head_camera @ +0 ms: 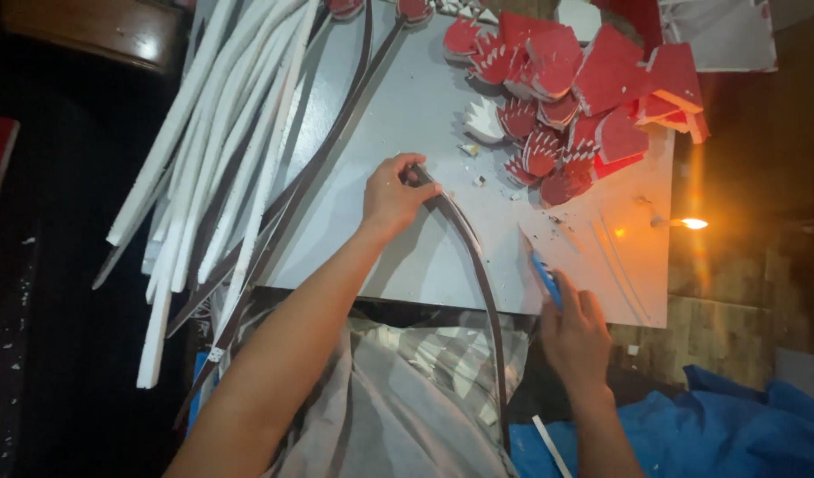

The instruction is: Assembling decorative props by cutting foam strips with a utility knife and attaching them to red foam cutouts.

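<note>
While both hands worked over the grey surface (407, 106), the scene stood like this:

Strip: a long dark strip (478, 265) curved from the upper left down toward the person's lap — its long axis ran almost from the far side to the near edge of the surface, and past that edge.

Left hand: the left hand (391, 196) was at the upper end of the strip, its fingers (411, 168) closed around it and pinching it against the surface.

Right hand: the right hand (577, 329) was wrapped tight on a blue-handled cutter (541, 270); the blade pointed away from the body, just beside the strip on its right, not touching it.

Nearer hand: the left — it already held the strip; the right lay near the lower middle part.

Around: red and white cut foam pieces (566, 88) were heaped at the far right, white foam strips (221, 150) lay on the left, and a small flame (693, 223) burned at the right edge.
</note>
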